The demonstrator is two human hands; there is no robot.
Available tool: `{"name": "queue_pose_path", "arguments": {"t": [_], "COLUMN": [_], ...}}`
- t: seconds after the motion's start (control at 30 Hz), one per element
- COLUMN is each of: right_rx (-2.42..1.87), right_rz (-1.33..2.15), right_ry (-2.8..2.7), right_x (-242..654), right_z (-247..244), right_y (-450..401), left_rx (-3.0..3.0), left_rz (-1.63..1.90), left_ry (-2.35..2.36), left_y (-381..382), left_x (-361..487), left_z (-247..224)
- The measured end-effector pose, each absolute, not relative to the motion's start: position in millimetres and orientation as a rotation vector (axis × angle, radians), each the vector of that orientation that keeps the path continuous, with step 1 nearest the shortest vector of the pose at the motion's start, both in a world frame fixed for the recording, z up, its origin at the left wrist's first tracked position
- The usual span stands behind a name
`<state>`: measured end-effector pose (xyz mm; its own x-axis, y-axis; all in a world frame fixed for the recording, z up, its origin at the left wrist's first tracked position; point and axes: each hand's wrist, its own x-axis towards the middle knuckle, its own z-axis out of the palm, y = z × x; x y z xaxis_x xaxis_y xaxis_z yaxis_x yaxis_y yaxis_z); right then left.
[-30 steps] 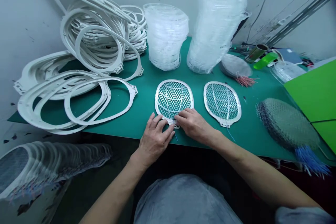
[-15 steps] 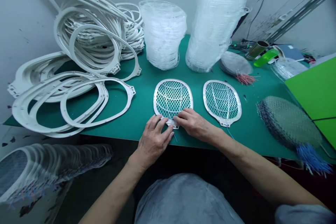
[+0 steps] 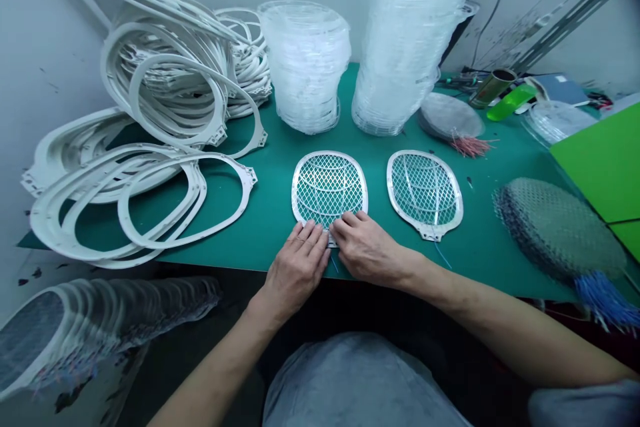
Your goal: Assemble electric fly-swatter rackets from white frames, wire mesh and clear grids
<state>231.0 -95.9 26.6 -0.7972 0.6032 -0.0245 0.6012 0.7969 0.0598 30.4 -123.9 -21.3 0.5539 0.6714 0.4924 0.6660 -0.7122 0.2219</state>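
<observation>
Touching the near end of the mesh frame, the left hand and right hand bunch their fingers; what either grip pinches, I can't tell.

Open metal can, bright green object beside it, flat blue item, lime-green panel, cable

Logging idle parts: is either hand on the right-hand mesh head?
No, both hands are at the lower end of the left mesh head.
</observation>
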Motion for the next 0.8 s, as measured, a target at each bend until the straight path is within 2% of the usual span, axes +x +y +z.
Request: {"name": "queue_pose_path", "arguments": {"t": [0.2, 0.4, 0.57, 0.7, 0.8], "right_rx": [1.198, 1.684, 1.832, 1.857, 1.919], "right_rz": [-0.060, -0.115, -0.303, -0.370, -0.351], "right_ry": [2.970, 3.028, 2.861, 2.809, 2.751], "right_x": [238.1, 266.2, 271.0, 267.6, 266.1], "right_z": [26.0, 10.1, -7.8, -12.0, -11.7], "right_y": [-103.4, -75.7, -44.3, -41.6, -43.5], "left_rx": [2.773, 2.717, 2.708, 2.661, 2.635], "left_rz": [0.885, 0.939, 0.813, 0.503, 0.457], "left_ry": [1.173, 1.197, 1.356, 1.477, 1.490], "left_y": [-123.5, -119.2, -47.9, 11.1, 22.7], "left_x": [28.1, 24.0, 21.7, 17.6, 15.8], "left_z": [-22.1, -9.6, 1.1, -16.6, -32.7]}}
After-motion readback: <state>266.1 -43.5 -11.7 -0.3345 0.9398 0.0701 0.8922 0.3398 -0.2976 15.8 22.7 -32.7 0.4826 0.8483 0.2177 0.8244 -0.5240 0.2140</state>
